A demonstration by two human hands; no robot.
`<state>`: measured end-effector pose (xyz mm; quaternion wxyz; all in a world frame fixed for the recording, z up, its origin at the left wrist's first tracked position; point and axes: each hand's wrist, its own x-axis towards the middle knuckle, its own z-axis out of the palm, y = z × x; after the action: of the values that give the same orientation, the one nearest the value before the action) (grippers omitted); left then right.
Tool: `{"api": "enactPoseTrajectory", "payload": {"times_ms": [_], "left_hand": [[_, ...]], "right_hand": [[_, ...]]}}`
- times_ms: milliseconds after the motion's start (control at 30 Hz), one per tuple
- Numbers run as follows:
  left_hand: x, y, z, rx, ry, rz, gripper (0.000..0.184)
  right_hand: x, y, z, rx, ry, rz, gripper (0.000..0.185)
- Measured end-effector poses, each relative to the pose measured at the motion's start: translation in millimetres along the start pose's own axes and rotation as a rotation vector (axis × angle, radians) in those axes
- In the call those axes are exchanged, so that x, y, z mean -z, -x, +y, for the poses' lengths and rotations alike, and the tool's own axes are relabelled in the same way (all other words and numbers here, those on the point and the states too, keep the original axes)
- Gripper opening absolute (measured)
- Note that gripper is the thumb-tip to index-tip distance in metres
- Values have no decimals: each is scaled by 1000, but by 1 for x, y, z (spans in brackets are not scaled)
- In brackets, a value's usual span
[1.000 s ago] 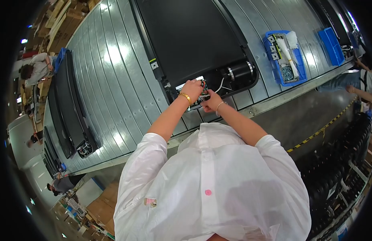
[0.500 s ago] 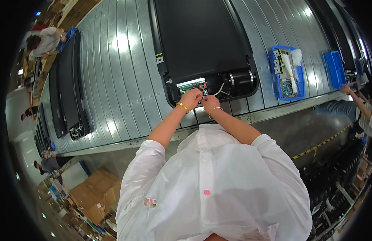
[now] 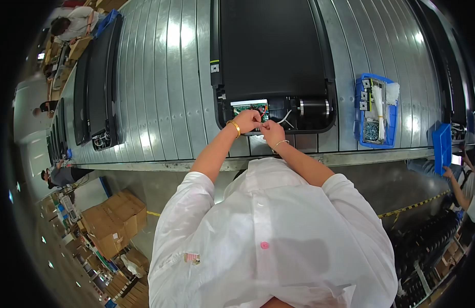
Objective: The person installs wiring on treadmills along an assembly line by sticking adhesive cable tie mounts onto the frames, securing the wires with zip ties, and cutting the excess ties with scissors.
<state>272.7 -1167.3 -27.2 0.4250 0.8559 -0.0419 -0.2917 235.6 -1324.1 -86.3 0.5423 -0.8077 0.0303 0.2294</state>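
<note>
A long black treadmill-like machine (image 3: pixel 272 51) lies before me, its end compartment uncovered. Inside it are a green circuit board (image 3: pixel 242 109) with red-orange wires and a black motor cylinder (image 3: pixel 314 107) with silver bands. My left hand (image 3: pixel 247 121), fingers closed in a pinch, is over the board's near edge. Just to its right, my right hand (image 3: pixel 272 132) is also pinched, fingertips nearly meeting the left ones. Thin wire appears to be between them, largely hidden by the fingers. A white cable (image 3: pixel 286 118) bends up beside my right hand.
A blue bin (image 3: pixel 393 134) of white cable ties and small parts sits on the slatted metal line (image 3: pixel 160 102) at right. Another person holds a second blue bin (image 3: pixel 442 146) farther right. More black machines (image 3: pixel 96 87) lie left. Cardboard boxes (image 3: pixel 114 220) stand behind on the floor.
The view has shifted, so the bench appears turned and moved right. My hands stay pinched together at the board. The person at right has moved the second blue bin off the line's edge.
</note>
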Motion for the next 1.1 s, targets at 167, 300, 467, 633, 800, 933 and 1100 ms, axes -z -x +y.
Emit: {"api": "enactPoseTrajectory", "payload": {"times_ms": [167,300,467,633,800,933,1100], "left_hand": [[-7,-7,-10,22,129,22,12],[4,-14,-15,129,446,-121,15],[8,-14,-13,100,395,-184,16],[12,-11,-12,54,346,-177,14],[7,-13,-23,-3,308,-166,13],[2,-16,-33,-48,290,-136,14],[8,-15,-31,-51,313,-183,13]], "right_hand": [[7,2,-5,85,72,16,12],[4,7,-7,82,81,60,15],[-3,29,-19,14,312,159,18],[-24,32,-41,-97,527,208,16],[-37,18,-37,-217,739,160,16],[-36,11,-40,-239,700,229,17],[-42,26,-33,-116,534,411,14]]}}
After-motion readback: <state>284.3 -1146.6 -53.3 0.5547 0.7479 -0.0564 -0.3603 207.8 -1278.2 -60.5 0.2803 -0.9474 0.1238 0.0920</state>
